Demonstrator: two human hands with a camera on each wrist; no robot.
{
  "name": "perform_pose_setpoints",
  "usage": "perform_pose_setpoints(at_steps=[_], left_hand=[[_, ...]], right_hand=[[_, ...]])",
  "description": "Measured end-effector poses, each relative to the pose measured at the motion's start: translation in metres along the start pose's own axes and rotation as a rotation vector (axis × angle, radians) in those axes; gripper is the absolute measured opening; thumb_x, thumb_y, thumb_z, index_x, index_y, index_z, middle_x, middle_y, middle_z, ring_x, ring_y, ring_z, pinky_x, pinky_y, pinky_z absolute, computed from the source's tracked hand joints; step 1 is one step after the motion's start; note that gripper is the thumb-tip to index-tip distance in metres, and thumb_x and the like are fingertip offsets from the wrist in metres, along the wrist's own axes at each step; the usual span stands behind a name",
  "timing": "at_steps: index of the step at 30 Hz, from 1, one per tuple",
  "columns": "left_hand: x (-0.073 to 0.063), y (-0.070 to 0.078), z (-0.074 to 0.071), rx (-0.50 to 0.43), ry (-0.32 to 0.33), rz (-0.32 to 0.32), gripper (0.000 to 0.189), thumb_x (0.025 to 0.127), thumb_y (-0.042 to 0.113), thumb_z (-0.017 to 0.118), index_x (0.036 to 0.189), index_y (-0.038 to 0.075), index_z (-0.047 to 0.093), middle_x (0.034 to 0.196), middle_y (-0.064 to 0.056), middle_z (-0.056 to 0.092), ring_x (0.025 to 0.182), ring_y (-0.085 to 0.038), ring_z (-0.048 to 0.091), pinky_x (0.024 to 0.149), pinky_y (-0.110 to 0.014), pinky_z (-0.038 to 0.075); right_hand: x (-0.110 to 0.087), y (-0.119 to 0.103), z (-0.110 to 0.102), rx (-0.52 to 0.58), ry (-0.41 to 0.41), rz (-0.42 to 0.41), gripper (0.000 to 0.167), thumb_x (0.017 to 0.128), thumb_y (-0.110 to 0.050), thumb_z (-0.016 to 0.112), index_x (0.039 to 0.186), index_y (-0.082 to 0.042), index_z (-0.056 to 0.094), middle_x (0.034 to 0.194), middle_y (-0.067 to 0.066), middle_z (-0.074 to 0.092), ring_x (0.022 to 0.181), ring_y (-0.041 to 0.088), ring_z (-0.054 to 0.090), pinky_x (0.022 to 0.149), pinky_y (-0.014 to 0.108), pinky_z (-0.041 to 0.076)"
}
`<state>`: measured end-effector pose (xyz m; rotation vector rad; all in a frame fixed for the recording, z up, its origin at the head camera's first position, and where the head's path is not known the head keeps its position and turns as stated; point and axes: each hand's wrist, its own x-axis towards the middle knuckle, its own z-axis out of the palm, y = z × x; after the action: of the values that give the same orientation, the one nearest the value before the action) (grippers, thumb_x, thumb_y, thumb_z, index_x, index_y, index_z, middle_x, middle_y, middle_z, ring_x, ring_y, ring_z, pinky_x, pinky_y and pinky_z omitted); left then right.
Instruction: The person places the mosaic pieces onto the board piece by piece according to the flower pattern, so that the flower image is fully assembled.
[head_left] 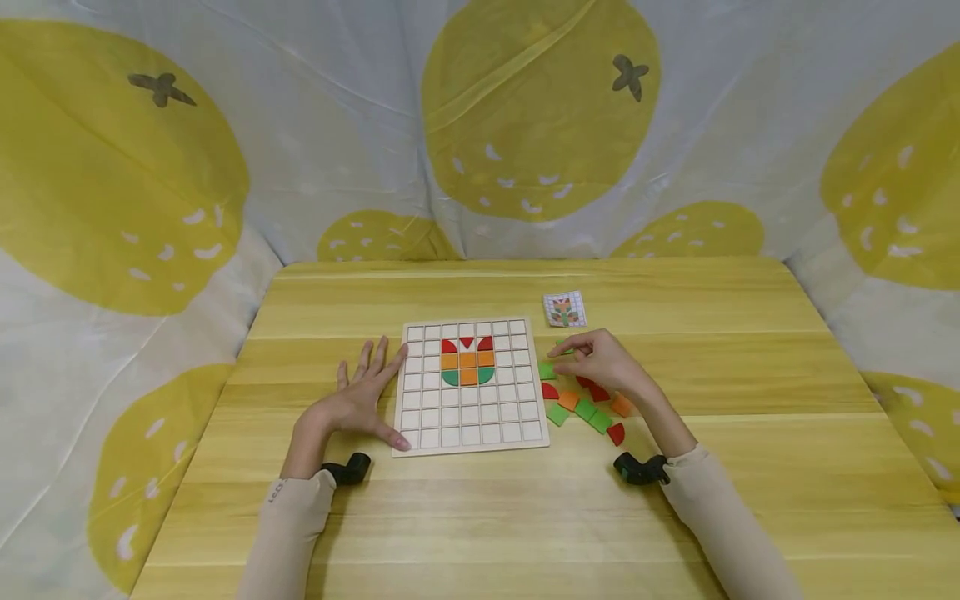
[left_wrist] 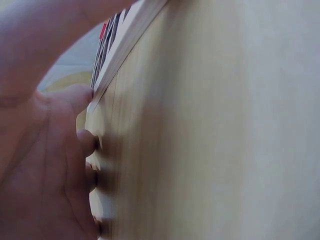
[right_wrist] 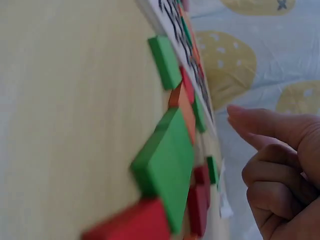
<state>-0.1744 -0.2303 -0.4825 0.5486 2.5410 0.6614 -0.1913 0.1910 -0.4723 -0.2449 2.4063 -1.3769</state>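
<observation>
A square wooden grid board (head_left: 480, 414) lies on the table, with red, orange and green tiles forming a tulip-like shape in its upper half. My left hand (head_left: 358, 402) is spread along the board's left side, its thumb on the lower left corner and its index fingertip at the left edge. To the right of the board my right hand (head_left: 603, 364) hovers over loose tiles. Its thumb and index finger stretch towards a green square (head_left: 547, 372), and the other fingers are curled. No tile shows between the fingertips. A red quarter-circle tile (head_left: 550, 391) lies just below that square.
Several more tiles are scattered right of the board, among them an orange tile (head_left: 568, 401), a green tile (right_wrist: 167, 167) and a red quarter circle (head_left: 616, 434). A small pattern card (head_left: 565, 309) lies behind them. A fruit-printed cloth (head_left: 360, 125) hangs beyond the table.
</observation>
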Motion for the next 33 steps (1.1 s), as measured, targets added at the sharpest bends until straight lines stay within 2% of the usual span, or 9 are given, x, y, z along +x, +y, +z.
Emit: perform_pose_setpoints(at_steps=[5, 8, 14, 17, 23, 29, 33], left_hand=[[-0.001, 0.000, 0.000, 0.002, 0.002, 0.005, 0.152, 0.059, 0.054, 0.097, 0.168, 0.015, -0.001, 0.169, -0.025, -0.024, 0.155, -0.048, -0.028, 0.114, -0.079, -0.019], [-0.001, 0.000, 0.000, -0.001, 0.001, 0.005, 0.152, 0.059, 0.053, 0.097, 0.167, 0.015, -0.001, 0.169, -0.026, -0.024, 0.155, -0.049, -0.028, 0.114, -0.079, -0.019], [-0.002, 0.000, 0.000, -0.005, 0.005, 0.011, 0.152, 0.059, 0.053, 0.098, 0.168, 0.015, -0.001, 0.169, -0.026, -0.023, 0.155, -0.049, -0.027, 0.114, -0.080, -0.019], [-0.002, 0.001, 0.000, -0.003, 0.005, 0.012, 0.152, 0.059, 0.053, 0.098, 0.168, 0.015, -0.001, 0.170, -0.026, -0.023, 0.155, -0.049, -0.027, 0.114, -0.080, -0.019], [-0.001, 0.002, 0.000, -0.011, 0.009, 0.011, 0.152, 0.059, 0.052, 0.098, 0.167, 0.014, -0.001, 0.169, -0.026, -0.024, 0.155, -0.049, -0.027, 0.112, -0.081, -0.019], [-0.001, 0.001, 0.000, -0.014, 0.011, 0.011, 0.152, 0.059, 0.051, 0.098, 0.167, 0.015, -0.002, 0.169, -0.026, -0.024, 0.155, -0.049, -0.027, 0.113, -0.081, -0.019], [0.000, 0.001, 0.001, -0.012, 0.012, 0.012, 0.152, 0.059, 0.051, 0.098, 0.167, 0.015, -0.002, 0.169, -0.026, -0.024, 0.155, -0.049, -0.027, 0.113, -0.081, -0.019]], right_hand=[[-0.008, 0.011, -0.007, -0.056, 0.017, 0.005, 0.024, 0.091, -0.015, 0.080, 0.114, -0.008, 0.078, 0.058, -0.005, 0.028, 0.052, 0.010, 0.025, 0.050, 0.023, 0.027], [-0.007, 0.013, -0.006, -0.048, 0.033, 0.026, 0.026, 0.089, -0.014, 0.081, 0.114, -0.006, 0.078, 0.058, -0.005, 0.027, 0.052, 0.010, 0.025, 0.049, 0.022, 0.026], [-0.002, 0.016, -0.009, 0.029, 0.163, 0.067, 0.034, 0.088, -0.010, 0.081, 0.121, -0.004, 0.075, 0.057, -0.005, 0.029, 0.048, 0.011, 0.026, 0.045, 0.023, 0.025], [0.002, 0.019, -0.011, 0.027, 0.193, 0.068, 0.036, 0.088, -0.008, 0.082, 0.123, -0.003, 0.074, 0.057, -0.005, 0.029, 0.049, 0.011, 0.026, 0.047, 0.023, 0.025], [0.008, 0.021, -0.013, -0.021, 0.202, 0.062, 0.027, 0.085, -0.009, 0.084, 0.111, -0.003, 0.078, 0.059, -0.005, 0.032, 0.053, 0.012, 0.029, 0.051, 0.024, 0.025], [0.011, 0.024, -0.014, -0.025, 0.199, 0.069, 0.031, 0.084, -0.009, 0.085, 0.113, -0.001, 0.077, 0.058, -0.005, 0.031, 0.054, 0.012, 0.027, 0.052, 0.025, 0.024], [0.011, 0.024, -0.015, -0.074, 0.196, 0.055, 0.027, 0.085, -0.011, 0.085, 0.109, -0.001, 0.079, 0.057, -0.005, 0.032, 0.055, 0.012, 0.028, 0.053, 0.025, 0.025]])
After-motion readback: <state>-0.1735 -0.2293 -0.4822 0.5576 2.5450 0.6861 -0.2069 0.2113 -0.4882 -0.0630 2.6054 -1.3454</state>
